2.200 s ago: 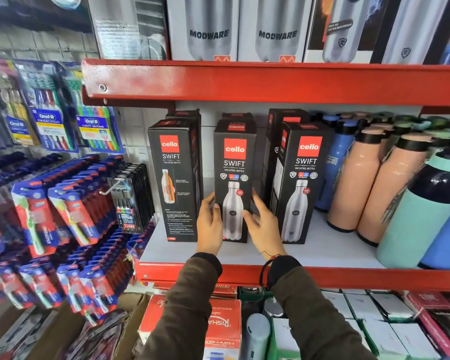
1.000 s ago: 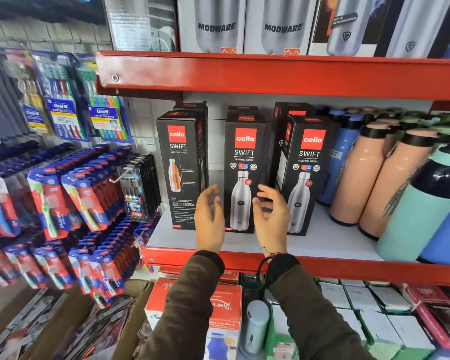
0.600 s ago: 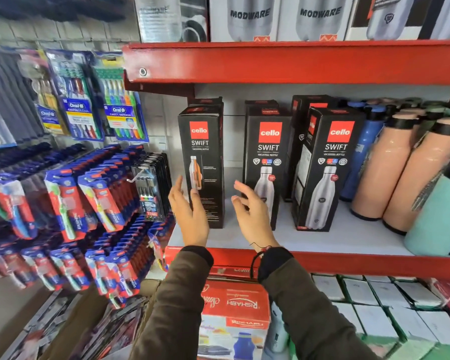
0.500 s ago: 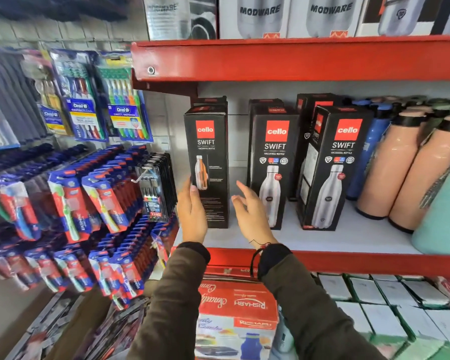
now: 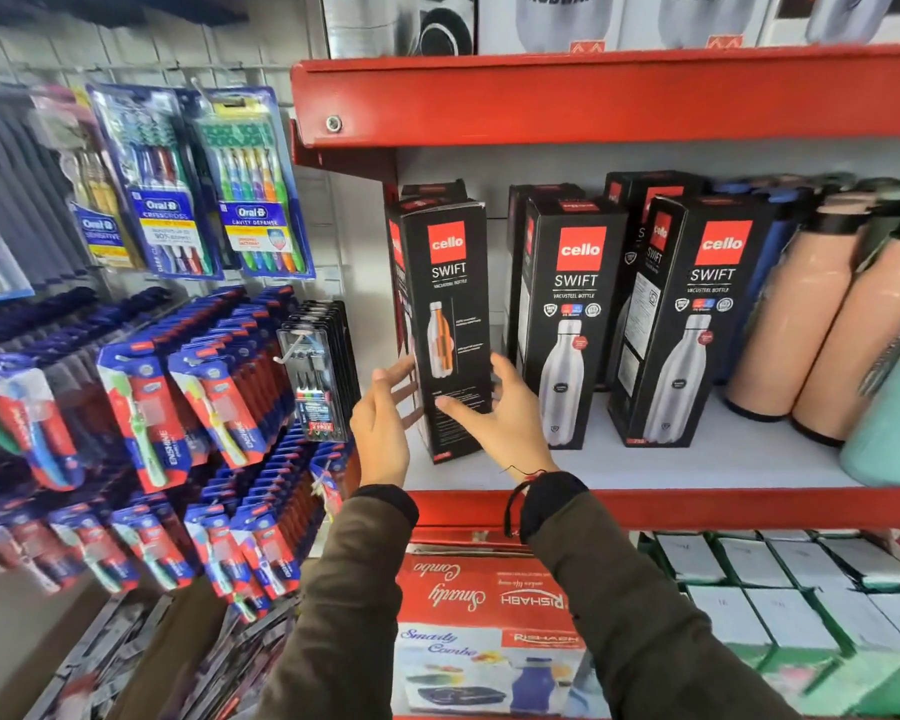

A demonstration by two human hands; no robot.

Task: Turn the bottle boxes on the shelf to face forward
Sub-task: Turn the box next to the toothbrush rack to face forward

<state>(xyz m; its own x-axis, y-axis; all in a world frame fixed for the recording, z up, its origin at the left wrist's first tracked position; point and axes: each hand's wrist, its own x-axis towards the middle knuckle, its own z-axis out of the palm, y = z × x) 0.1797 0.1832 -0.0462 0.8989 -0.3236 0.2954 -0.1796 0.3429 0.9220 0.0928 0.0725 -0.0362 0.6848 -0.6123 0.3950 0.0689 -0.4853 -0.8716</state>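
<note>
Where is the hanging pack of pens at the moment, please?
In the head view, the pack of pens hangs on a hook left of the shelf, beside the left hand and the leftmost Cello Swift box.

Three boxes in row on shelf [image 5: 697, 467]: leftmost box [image 5: 450, 324], middle box [image 5: 567, 324], right box [image 5: 697, 324]; bottles [image 5: 801, 324] right.

Glossy cardboard box [image 5: 450, 324]; painted metal shelf [image 5: 697, 504]

The Cello Swift boxes [image 5: 450, 324] are showing black faces with red logo squares and white lettering. The shelf edge [image 5: 697, 506] is glowing red. Beside them, bottles [image 5: 796, 324] are showing peach bodies with black collars.
</note>
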